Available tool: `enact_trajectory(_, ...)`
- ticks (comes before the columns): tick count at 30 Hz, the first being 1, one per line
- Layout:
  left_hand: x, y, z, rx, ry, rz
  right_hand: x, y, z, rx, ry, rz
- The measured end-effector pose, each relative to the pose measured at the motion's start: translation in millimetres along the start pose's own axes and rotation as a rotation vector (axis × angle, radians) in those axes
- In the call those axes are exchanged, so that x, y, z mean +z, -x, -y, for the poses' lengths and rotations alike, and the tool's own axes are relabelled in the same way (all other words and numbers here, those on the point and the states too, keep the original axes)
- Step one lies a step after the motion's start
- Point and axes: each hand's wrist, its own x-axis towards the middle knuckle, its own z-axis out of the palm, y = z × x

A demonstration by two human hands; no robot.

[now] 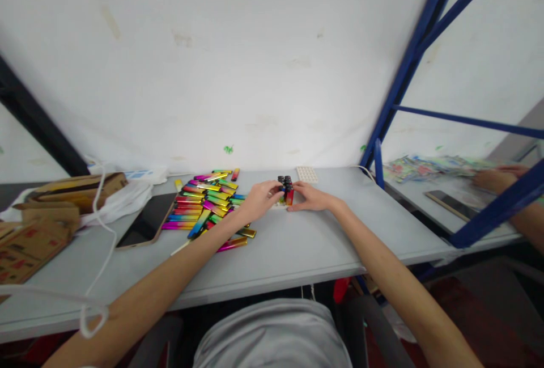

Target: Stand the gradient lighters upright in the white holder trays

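Lighters point(289, 197), upright in a small cluster over the worktop point(314, 243), between left grip point(258, 199) and right grip point(313, 198). Probably light, stiff, slippery and easy to topple; best held by the body, below the black tops point(284, 179). Glossy, red at right, bluish at left. Both grips curled close alongside; whether pinching, impossible to tell.

a grey table point(306, 243) bears multicoloured pieces point(187, 212), a phone point(148, 219) and cardboard point(46, 235).
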Motion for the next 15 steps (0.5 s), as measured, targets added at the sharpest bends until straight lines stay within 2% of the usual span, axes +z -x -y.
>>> enact_trajectory(10,1.8,4.2,4.2,-0.166,0.165,-0.004,-0.7,0.1,-1.5,-0.009,0.006,0.012)
enact_trajectory(13,-9.2,4.8,0.9,-0.126,0.132,-0.042,-2.2,0.3,1.2,-0.015,0.010,0.017)
enact_trajectory(15,-23.9,5.3,2.3,-0.098,0.060,-0.052,-3.0,0.3,2.6,-0.016,0.018,0.020)
